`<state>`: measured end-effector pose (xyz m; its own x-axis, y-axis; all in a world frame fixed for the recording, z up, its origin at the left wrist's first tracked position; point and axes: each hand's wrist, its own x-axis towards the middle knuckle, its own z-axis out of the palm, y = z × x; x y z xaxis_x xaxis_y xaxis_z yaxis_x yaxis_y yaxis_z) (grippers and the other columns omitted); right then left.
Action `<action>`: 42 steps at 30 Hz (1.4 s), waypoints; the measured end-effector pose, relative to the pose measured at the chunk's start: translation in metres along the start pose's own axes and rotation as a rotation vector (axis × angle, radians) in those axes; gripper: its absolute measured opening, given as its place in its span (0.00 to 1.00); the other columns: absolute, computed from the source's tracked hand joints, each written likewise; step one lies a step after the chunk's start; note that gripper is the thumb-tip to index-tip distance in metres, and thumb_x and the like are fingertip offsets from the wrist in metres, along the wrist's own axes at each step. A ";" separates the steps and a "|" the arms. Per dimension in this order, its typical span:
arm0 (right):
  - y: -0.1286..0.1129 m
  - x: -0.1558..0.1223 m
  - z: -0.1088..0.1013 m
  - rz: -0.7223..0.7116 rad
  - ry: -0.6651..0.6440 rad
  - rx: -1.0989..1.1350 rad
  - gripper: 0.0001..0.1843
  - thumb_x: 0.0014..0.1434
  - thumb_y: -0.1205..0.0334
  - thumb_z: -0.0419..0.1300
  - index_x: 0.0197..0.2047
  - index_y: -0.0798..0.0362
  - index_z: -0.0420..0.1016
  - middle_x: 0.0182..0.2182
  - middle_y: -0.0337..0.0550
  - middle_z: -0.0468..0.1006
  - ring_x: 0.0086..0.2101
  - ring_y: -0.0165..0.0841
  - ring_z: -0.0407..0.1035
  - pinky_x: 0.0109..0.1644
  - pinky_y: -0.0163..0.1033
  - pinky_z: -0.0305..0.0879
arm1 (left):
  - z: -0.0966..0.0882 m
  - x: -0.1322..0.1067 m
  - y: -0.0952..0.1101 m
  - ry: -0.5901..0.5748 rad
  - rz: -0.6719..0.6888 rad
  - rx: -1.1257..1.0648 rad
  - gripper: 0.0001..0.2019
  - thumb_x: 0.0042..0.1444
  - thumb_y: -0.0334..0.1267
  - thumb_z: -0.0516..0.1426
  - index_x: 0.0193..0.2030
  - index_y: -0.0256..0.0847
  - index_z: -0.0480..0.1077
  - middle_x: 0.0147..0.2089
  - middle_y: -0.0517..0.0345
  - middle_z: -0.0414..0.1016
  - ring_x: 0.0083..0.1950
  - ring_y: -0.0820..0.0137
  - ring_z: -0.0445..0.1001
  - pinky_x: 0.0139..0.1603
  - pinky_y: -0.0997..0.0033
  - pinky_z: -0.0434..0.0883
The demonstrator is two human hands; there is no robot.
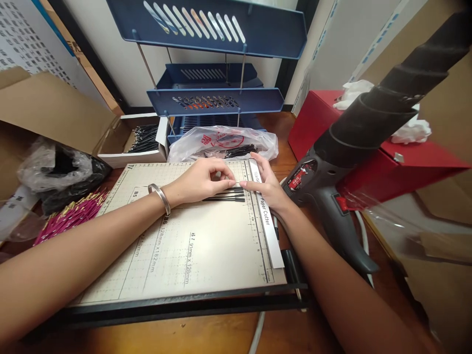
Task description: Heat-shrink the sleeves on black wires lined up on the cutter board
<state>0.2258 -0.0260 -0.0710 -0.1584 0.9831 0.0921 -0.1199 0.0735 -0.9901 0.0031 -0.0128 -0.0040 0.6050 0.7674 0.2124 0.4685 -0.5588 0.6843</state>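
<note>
A paper cutter (pixel 217 246) with a cream, printed measuring board lies in front of me. Several thin black cords (pixel 224 198) with thicker dark ends rest across it near the right side. My left hand (pixel 201 181) bends over these cords, thumb and forefinger pinched at their ends; the palm hides their other ends. My right hand (pixel 267 187) lies over the white guide strip (pixel 267 231) marked "Paper Cutter". Its thumb reaches left almost to my left fingertips, and its fingers stretch along the strip's far part, apart from the thumb.
Behind the cutter lie a clear plastic bag (pixel 221 140) of black cords and a white box (pixel 129 156) of more. A blue rack (pixel 217 101) rises behind. Magenta cords (pixel 73 216) lie left; a heat gun (pixel 332 191) and red box (pixel 383 172) stand right.
</note>
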 end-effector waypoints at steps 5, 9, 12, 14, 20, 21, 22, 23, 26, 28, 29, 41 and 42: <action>-0.004 -0.002 0.000 -0.003 -0.012 -0.018 0.55 0.43 0.52 0.80 0.70 0.40 0.61 0.73 0.50 0.67 0.75 0.53 0.60 0.84 0.64 0.50 | -0.002 0.000 -0.001 -0.045 0.002 -0.024 0.09 0.60 0.42 0.65 0.37 0.40 0.85 0.33 0.55 0.82 0.33 0.70 0.72 0.36 0.69 0.67; -0.004 -0.002 -0.001 -0.009 -0.017 -0.025 0.54 0.44 0.51 0.81 0.70 0.39 0.62 0.73 0.48 0.68 0.76 0.54 0.59 0.84 0.65 0.49 | -0.003 0.003 -0.003 -0.074 -0.025 -0.060 0.08 0.61 0.40 0.66 0.36 0.40 0.86 0.33 0.55 0.84 0.33 0.69 0.74 0.36 0.69 0.70; -0.003 0.000 -0.001 -0.018 -0.008 -0.024 0.55 0.43 0.51 0.82 0.70 0.41 0.62 0.73 0.50 0.67 0.77 0.53 0.57 0.84 0.63 0.49 | -0.005 0.004 -0.004 -0.088 -0.020 -0.064 0.08 0.61 0.40 0.66 0.36 0.40 0.86 0.34 0.54 0.84 0.34 0.69 0.75 0.37 0.69 0.70; -0.003 0.001 -0.001 -0.014 0.001 -0.023 0.55 0.42 0.51 0.82 0.70 0.41 0.62 0.74 0.51 0.67 0.77 0.53 0.57 0.84 0.62 0.49 | -0.005 0.003 -0.004 -0.089 -0.003 -0.043 0.08 0.62 0.41 0.66 0.37 0.40 0.86 0.35 0.54 0.85 0.34 0.69 0.75 0.37 0.69 0.70; -0.002 0.002 0.002 -0.002 0.017 -0.005 0.53 0.44 0.50 0.80 0.69 0.42 0.63 0.71 0.51 0.70 0.76 0.53 0.59 0.83 0.62 0.52 | -0.001 0.001 -0.003 -0.005 0.081 0.080 0.08 0.63 0.39 0.64 0.36 0.40 0.84 0.33 0.55 0.83 0.33 0.70 0.73 0.39 0.68 0.68; -0.001 0.002 0.002 -0.002 0.032 0.003 0.51 0.44 0.50 0.79 0.68 0.42 0.63 0.72 0.51 0.69 0.75 0.52 0.60 0.83 0.61 0.52 | 0.000 0.001 -0.003 0.015 0.085 0.095 0.09 0.63 0.39 0.63 0.36 0.39 0.84 0.32 0.56 0.82 0.32 0.70 0.72 0.39 0.69 0.68; 0.001 0.002 0.003 -0.001 0.046 0.010 0.49 0.45 0.50 0.79 0.67 0.42 0.64 0.73 0.51 0.68 0.75 0.51 0.61 0.83 0.61 0.52 | 0.000 0.001 -0.003 0.033 0.085 0.103 0.09 0.63 0.39 0.63 0.35 0.39 0.84 0.32 0.56 0.82 0.32 0.71 0.71 0.38 0.69 0.67; 0.002 0.003 0.003 0.001 0.057 0.016 0.47 0.46 0.51 0.78 0.66 0.42 0.64 0.73 0.49 0.68 0.75 0.50 0.61 0.84 0.60 0.52 | 0.000 0.001 -0.003 0.044 0.084 0.105 0.09 0.63 0.39 0.63 0.35 0.39 0.84 0.31 0.56 0.81 0.31 0.71 0.71 0.38 0.69 0.67; 0.004 0.003 0.004 0.005 0.068 0.038 0.43 0.47 0.53 0.76 0.65 0.40 0.66 0.73 0.46 0.69 0.74 0.49 0.63 0.84 0.60 0.51 | -0.001 0.001 -0.003 0.036 0.087 0.101 0.10 0.64 0.40 0.63 0.36 0.38 0.84 0.33 0.55 0.82 0.32 0.71 0.72 0.37 0.69 0.66; 0.005 0.004 0.004 0.010 0.069 0.049 0.44 0.45 0.54 0.75 0.65 0.41 0.66 0.72 0.47 0.69 0.73 0.50 0.63 0.83 0.60 0.52 | -0.001 0.001 -0.002 0.016 0.077 0.100 0.10 0.64 0.41 0.63 0.37 0.39 0.84 0.33 0.55 0.82 0.33 0.71 0.72 0.37 0.69 0.66; 0.005 0.004 0.003 0.011 0.065 0.049 0.46 0.45 0.55 0.75 0.66 0.42 0.66 0.72 0.48 0.69 0.73 0.51 0.63 0.83 0.60 0.53 | -0.001 0.001 -0.002 0.008 0.066 0.100 0.09 0.63 0.41 0.63 0.38 0.39 0.84 0.33 0.55 0.82 0.32 0.71 0.72 0.37 0.69 0.66; 0.002 0.003 0.000 0.007 0.054 -0.019 0.48 0.45 0.53 0.78 0.67 0.42 0.65 0.73 0.50 0.68 0.74 0.52 0.62 0.83 0.61 0.54 | 0.001 0.001 -0.004 0.025 0.043 0.101 0.09 0.64 0.41 0.64 0.37 0.40 0.84 0.31 0.57 0.80 0.31 0.71 0.70 0.37 0.69 0.66; 0.002 0.003 0.000 0.004 0.052 -0.021 0.49 0.45 0.53 0.78 0.67 0.43 0.65 0.73 0.50 0.67 0.74 0.52 0.61 0.83 0.61 0.54 | 0.000 0.001 -0.005 0.022 0.042 0.099 0.09 0.64 0.41 0.64 0.38 0.40 0.84 0.31 0.57 0.81 0.31 0.70 0.70 0.37 0.69 0.66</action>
<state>0.2249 -0.0230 -0.0724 -0.1072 0.9908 0.0827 -0.0991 0.0721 -0.9925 0.0020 -0.0091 -0.0073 0.6116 0.7486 0.2560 0.5050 -0.6184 0.6021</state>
